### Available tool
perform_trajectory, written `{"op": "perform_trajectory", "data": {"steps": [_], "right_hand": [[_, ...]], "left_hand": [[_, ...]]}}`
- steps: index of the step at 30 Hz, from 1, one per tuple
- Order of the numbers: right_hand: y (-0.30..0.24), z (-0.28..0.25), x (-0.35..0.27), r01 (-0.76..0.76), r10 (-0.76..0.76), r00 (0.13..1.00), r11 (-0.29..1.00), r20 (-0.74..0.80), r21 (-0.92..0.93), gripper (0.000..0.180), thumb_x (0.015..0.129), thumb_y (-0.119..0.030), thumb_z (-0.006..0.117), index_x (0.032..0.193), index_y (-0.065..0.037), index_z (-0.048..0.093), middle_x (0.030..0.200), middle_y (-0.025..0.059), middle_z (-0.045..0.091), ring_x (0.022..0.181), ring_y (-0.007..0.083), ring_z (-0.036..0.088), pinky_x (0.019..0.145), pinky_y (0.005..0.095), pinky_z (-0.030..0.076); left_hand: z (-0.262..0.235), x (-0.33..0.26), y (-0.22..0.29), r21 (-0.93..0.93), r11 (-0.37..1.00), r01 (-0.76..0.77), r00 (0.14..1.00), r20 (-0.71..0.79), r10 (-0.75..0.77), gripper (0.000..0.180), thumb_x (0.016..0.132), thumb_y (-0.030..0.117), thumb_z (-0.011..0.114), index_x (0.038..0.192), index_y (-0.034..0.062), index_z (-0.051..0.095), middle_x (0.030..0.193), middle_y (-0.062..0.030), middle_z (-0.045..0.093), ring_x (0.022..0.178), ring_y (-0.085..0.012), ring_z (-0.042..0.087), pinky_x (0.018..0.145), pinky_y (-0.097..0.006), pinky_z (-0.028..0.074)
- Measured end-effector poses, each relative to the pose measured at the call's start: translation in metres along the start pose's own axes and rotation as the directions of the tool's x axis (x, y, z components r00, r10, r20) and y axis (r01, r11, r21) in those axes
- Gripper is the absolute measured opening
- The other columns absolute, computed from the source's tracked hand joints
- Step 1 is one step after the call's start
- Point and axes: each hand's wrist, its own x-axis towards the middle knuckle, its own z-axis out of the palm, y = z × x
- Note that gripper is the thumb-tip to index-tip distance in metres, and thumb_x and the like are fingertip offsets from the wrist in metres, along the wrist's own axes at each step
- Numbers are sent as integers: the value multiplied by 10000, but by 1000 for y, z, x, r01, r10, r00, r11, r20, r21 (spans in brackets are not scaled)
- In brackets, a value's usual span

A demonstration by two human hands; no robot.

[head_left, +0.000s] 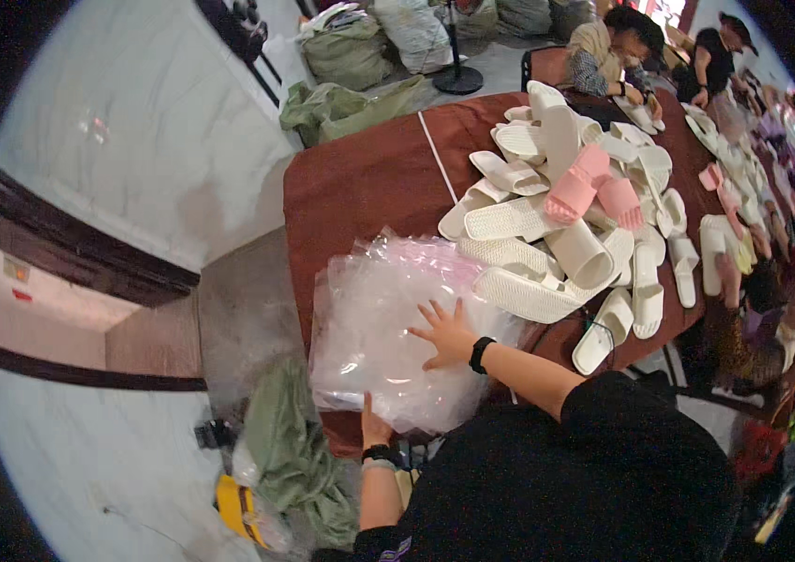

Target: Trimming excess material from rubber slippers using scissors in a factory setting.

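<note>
Right hand [451, 339] spread, plastic bags [366, 330] beneath

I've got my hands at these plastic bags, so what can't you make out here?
All in the head view:
Left hand: most fingers hidden, apparently by the edge of the plastic bags.
Brown tabletop: covered where the bags lie.
Slipper pile: lowest ones buried under others.
Distant co-worker in black: too small and blurred for detail.

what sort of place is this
Probably a small slipper workshop or packing room: mostly white slippers lie heaped on a brown-covered table, beside a pile of clear plastic bags, and bulging sacks stand on the floor beyond.
</note>
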Motion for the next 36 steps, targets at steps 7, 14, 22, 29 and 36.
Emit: {"op": "perform_trajectory", "data": {"steps": [7, 14, 22, 29, 36], "right_hand": [[6, -1, 3, -36, 31, 991, 998, 131, 42, 858, 663, -650, 619, 1386, -265, 364, 1488, 166, 170, 1369, 378, 136, 913, 772, 154], [26, -19, -46, 399, -207, 886, 796, -415, 455, 485, 811, -199, 636, 1244, -58, 470, 1347, 182, 401, 1232, 364, 385, 1033, 407, 341], [117, 7, -148, -41, 163, 982, 681, -97, 732, 365, 851, -186, 594, 1173, -30, 523, 1086, 137, 586, 1005, 286, 571, 911, 362, 441], [57, -51, -97, 191, 211, 952, 151, -221, 970, 602, 811, -219, 690, 1308, -46, 397, 1218, 116, 501, 1076, 218, 508, 893, 356, 456], [9, -24, 23, 138, 170, 893, 778, -417, 613, 852, 738, -504, 675, 1411, -157, 283, 1428, 236, 251, 1301, 421, 272, 1053, 465, 287]], "left_hand": [[10, 12, -59, -748, 284, 600, 760, 421, -495, 210, 878, 129, 549, 1047, 11, 592, 974, -79, 608, 916, -208, 590, 788, -324, 488], [-30, 24, -101, -490, 770, 408, 908, 132, -397, 222, 845, 162, 556, 1028, 41, 591, 936, -73, 610, 850, -201, 598, 718, -336, 503], [-119, 81, 18, -80, 979, 189, 979, -61, -194, 189, 895, 101, 484, 1045, 28, 573, 959, -101, 604, 808, -168, 600, 661, -282, 501], [-146, 31, 38, -606, 789, 103, 944, -190, -269, 229, 871, 149, 528, 1055, 16, 556, 956, -88, 600, 800, -178, 592, 648, -308, 500], [-140, -22, 13, -695, 666, 271, 918, -22, -396, 315, 874, 255, 506, 1067, 15, 570, 1011, -84, 604, 844, -206, 580, 718, -352, 493]]}}
